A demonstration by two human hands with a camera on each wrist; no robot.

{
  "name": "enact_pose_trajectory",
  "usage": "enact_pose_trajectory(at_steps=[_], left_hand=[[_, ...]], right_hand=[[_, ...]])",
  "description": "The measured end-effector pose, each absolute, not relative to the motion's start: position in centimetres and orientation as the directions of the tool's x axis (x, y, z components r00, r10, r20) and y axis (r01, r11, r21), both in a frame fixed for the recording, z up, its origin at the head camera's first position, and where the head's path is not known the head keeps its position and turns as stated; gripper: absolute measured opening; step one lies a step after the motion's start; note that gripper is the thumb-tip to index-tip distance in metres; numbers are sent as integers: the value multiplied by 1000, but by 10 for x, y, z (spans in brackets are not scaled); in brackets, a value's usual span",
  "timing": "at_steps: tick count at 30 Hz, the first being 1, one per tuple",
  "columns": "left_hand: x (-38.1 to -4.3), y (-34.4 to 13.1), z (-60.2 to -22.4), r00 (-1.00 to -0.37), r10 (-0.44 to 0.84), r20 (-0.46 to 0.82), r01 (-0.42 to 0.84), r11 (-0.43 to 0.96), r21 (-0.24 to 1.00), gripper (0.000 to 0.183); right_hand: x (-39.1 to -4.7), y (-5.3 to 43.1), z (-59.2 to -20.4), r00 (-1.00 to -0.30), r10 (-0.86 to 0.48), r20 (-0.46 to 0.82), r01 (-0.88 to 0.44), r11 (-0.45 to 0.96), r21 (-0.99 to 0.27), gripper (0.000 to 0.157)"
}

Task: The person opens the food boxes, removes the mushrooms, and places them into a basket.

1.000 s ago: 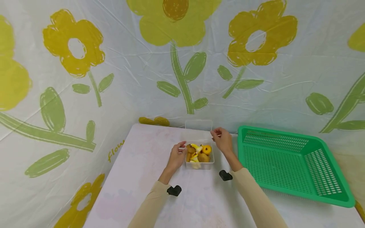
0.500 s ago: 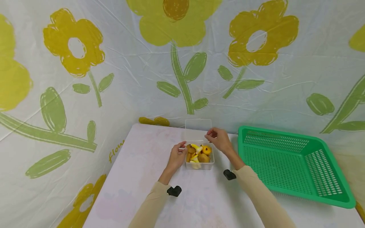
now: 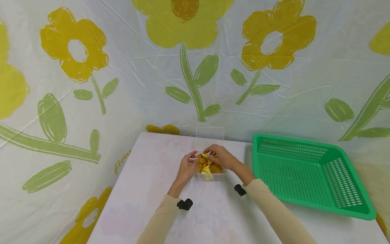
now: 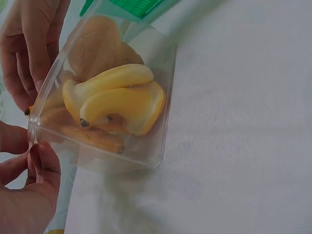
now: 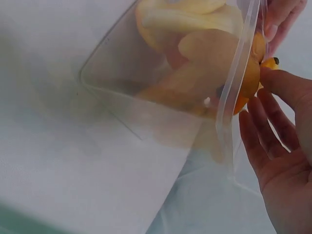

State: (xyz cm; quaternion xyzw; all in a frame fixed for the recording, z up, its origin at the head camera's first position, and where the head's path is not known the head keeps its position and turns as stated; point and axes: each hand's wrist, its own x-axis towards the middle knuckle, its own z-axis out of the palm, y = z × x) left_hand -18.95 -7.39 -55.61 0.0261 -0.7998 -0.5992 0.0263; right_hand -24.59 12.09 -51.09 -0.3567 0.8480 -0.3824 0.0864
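Flowered cloth (image 3: 225,89) covers the walls behind and to the left of a pale tabletop (image 3: 159,162). On it, between the two hands, stands a clear box (image 3: 217,177) with brown pieces (image 3: 216,168) and yellow ones crowded inside; its see-through lid (image 3: 210,137) is raised at the far side.

Reaching over the box from the right, the right hand (image 3: 223,157) appears to pinch a yellow piece (image 3: 205,155) between thumb and fingers. That piece sits at the back left of the box, straight off the right fingertips and just beside the left hand. Its dark tip pokes past the thumb in the right wrist view, but fingers cover too much for me to tell its long axis.

At the back left corner, the left hand (image 3: 186,166) seems to have its thumb and fingers clamped on the rim.

Well apart to the right is a green basket (image 3: 295,176). Of the two, the right hand is nearer to it, its forearm lying between box and basket.
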Motion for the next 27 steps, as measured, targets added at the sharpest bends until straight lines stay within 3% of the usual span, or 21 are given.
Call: enact_pose_trajectory(at_steps=[8,20,27], left_hand=[[-190,-73,-558,-997,-78,17,-5,281,960,37],[-191,-74,-560,-997,-70,23,1,299,954,38],[-190,-73,-560,-997,-79,12,-12,294,956,39]], right_hand=[[-244,126,-506,-755,-642,133,-527,474,-706,15],[-245,172,-490,-838,-500,221,-461,429,-777,19],[-245,209,-472,-875,-462,141,-372,456,-809,23]])
